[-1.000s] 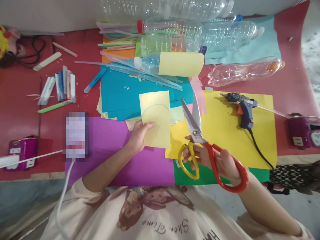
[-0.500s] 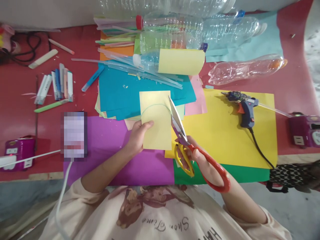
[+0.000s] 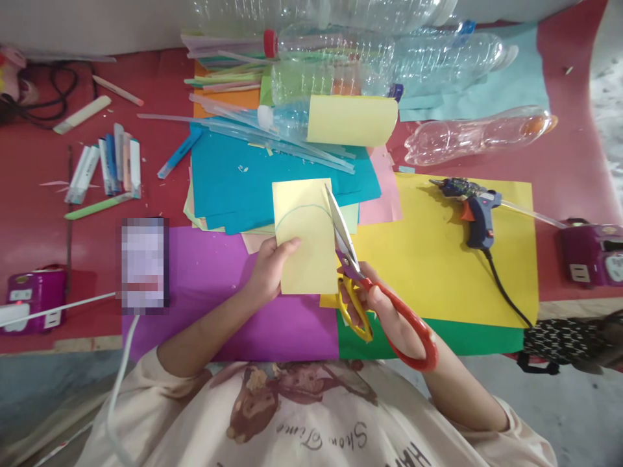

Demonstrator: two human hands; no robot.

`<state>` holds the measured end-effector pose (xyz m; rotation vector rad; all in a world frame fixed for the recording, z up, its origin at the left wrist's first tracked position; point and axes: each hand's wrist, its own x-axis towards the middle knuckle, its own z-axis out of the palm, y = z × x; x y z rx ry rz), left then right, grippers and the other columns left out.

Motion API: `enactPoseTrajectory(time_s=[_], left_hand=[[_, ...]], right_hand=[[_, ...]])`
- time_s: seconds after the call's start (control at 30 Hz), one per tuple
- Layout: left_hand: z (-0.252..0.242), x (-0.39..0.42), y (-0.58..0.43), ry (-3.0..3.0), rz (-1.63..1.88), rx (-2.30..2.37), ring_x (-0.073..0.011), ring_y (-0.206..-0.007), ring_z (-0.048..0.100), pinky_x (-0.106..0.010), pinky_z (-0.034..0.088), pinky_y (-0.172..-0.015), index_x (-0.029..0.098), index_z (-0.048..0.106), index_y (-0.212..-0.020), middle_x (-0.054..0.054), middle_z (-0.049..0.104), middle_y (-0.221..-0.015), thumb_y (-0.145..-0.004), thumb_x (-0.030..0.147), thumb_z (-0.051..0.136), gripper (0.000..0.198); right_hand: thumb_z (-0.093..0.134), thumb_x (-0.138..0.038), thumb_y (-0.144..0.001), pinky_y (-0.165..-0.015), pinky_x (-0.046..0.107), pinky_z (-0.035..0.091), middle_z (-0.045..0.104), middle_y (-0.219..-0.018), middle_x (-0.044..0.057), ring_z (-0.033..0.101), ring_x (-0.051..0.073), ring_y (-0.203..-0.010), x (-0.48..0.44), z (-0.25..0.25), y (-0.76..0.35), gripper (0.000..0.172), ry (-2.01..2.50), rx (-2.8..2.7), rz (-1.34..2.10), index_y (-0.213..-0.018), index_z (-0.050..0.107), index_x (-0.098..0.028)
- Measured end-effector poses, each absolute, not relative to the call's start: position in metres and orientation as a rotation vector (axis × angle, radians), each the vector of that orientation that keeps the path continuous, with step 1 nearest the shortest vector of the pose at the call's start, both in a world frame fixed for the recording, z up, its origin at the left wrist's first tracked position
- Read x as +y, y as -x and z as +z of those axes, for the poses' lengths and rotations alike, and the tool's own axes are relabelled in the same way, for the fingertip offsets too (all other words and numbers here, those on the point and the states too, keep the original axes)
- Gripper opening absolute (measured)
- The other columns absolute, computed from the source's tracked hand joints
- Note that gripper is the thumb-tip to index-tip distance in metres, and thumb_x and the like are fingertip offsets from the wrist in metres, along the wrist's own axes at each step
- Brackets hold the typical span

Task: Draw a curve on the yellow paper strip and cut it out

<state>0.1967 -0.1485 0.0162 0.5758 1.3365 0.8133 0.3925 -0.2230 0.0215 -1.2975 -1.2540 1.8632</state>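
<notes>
My left hand [image 3: 269, 267] pinches the lower left edge of a pale yellow paper rectangle [image 3: 304, 233] with a curved pencil line drawn across its upper part. My right hand [image 3: 384, 310] grips large scissors [image 3: 363, 285] with one yellow and one red handle. The blades point up and away along the paper's right edge, their tips at the top right end of the curve. Both hands hover over a purple sheet [image 3: 219, 279] and a green sheet [image 3: 457, 337].
Stacked coloured paper [image 3: 233, 188] lies ahead, with a big yellow sheet [image 3: 438, 259] on the right carrying a blue glue gun [image 3: 474, 211]. Clear plastic bottles [image 3: 370, 58] crowd the far side; one is wrapped in yellow paper [image 3: 350, 120]. Markers [image 3: 109, 168], a phone [image 3: 145, 263] and purple power strips [image 3: 34, 298] lie around.
My right hand brought the scissors left and inward from above the yellow sheet to the right edge of the paper. The left hand kept the paper nearly still.
</notes>
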Motion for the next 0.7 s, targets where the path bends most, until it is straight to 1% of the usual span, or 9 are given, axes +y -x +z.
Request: enactPoseTrajectory(time_s=[0.1, 0.17, 0.23, 0.33, 0.47, 0.53, 0.63, 0.7], left_hand=[[0.015, -0.1489, -0.1966, -0.581, 0.845, 1.352, -0.0304, -0.079, 0.073, -0.035, 0.058, -0.062, 0.019, 0.066, -0.073, -0.004, 0.072, -0.068, -0.056, 0.047, 0.069, 0.034], [0.015, -0.1486, -0.1964, -0.583, 0.861, 1.362, -0.0298, -0.081, 0.073, -0.035, 0.058, -0.063, 0.019, 0.065, -0.072, -0.004, 0.072, -0.068, -0.056, 0.047, 0.069, 0.032], [0.0157, -0.1481, -0.1964, -0.583, 0.864, 1.37, -0.0302, -0.083, 0.073, -0.035, 0.059, -0.064, 0.02, 0.065, -0.071, -0.004, 0.073, -0.069, -0.057, 0.046, 0.069, 0.03], [0.0169, -0.148, -0.197, -0.591, 0.854, 1.372, -0.0318, -0.088, 0.072, -0.036, 0.059, -0.066, 0.019, 0.065, -0.073, -0.006, 0.073, -0.072, -0.057, 0.045, 0.069, 0.03], [0.016, -0.1488, -0.1971, -0.615, 0.829, 1.366, -0.0324, -0.089, 0.072, -0.035, 0.059, -0.065, 0.019, 0.067, -0.076, -0.006, 0.073, -0.072, -0.058, 0.046, 0.069, 0.033], [0.0147, -0.1493, -0.1967, -0.628, 0.822, 1.361, -0.0314, -0.086, 0.073, -0.034, 0.058, -0.064, 0.019, 0.066, -0.076, -0.006, 0.073, -0.072, -0.059, 0.047, 0.068, 0.033], [0.0136, -0.1496, -0.1963, -0.629, 0.818, 1.352, -0.0295, -0.081, 0.073, -0.033, 0.058, -0.062, 0.019, 0.066, -0.075, -0.005, 0.073, -0.072, -0.06, 0.048, 0.068, 0.033], [0.0139, -0.1493, -0.1963, -0.615, 0.824, 1.362, -0.0286, -0.079, 0.073, -0.033, 0.057, -0.061, 0.02, 0.065, -0.074, -0.005, 0.073, -0.071, -0.059, 0.047, 0.069, 0.031]], right_hand=[[0.032, -0.068, -0.093, -0.053, 0.028, 0.04, 0.05, -0.076, -0.002, 0.047, 0.01, -0.057, -0.2217, 0.0227, -0.3918, 0.049, 1.279, -1.207, 1.9, -0.104, 0.049, -0.024], [0.033, -0.069, -0.092, -0.052, 0.027, 0.04, 0.049, -0.077, -0.002, 0.047, 0.01, -0.057, -0.2208, 0.0243, -0.3911, 0.049, 1.262, -1.203, 1.907, -0.102, 0.049, -0.024], [0.035, -0.07, -0.091, -0.05, 0.027, 0.039, 0.048, -0.075, -0.002, 0.046, 0.011, -0.056, -0.2203, 0.0259, -0.3906, 0.049, 1.253, -1.206, 1.908, -0.101, 0.049, -0.024], [0.036, -0.069, -0.09, -0.052, 0.029, 0.04, 0.049, -0.073, -0.002, 0.046, 0.011, -0.056, -0.22, 0.0278, -0.3901, 0.048, 1.285, -1.215, 1.9, -0.098, 0.049, -0.024], [0.038, -0.068, -0.091, -0.052, 0.028, 0.041, 0.05, -0.079, -0.001, 0.047, 0.01, -0.055, -0.2188, 0.0287, -0.3888, 0.049, 1.297, -1.223, 1.874, -0.106, 0.05, -0.024], [0.037, -0.067, -0.092, -0.051, 0.028, 0.041, 0.048, -0.075, -0.003, 0.047, 0.01, -0.054, -0.2181, 0.0287, -0.3879, 0.048, 1.289, -1.23, 1.863, -0.107, 0.049, -0.023], [0.033, -0.068, -0.092, -0.052, 0.028, 0.039, 0.046, -0.065, -0.005, 0.044, 0.011, -0.052, -0.2179, 0.0288, -0.3868, 0.048, 1.313, -1.243, 1.87, -0.103, 0.048, -0.023], [0.032, -0.069, -0.092, -0.051, 0.029, 0.038, 0.047, -0.063, -0.005, 0.044, 0.011, -0.052, -0.2183, 0.029, -0.3861, 0.05, 1.347, -1.239, 1.876, -0.104, 0.048, -0.023]])
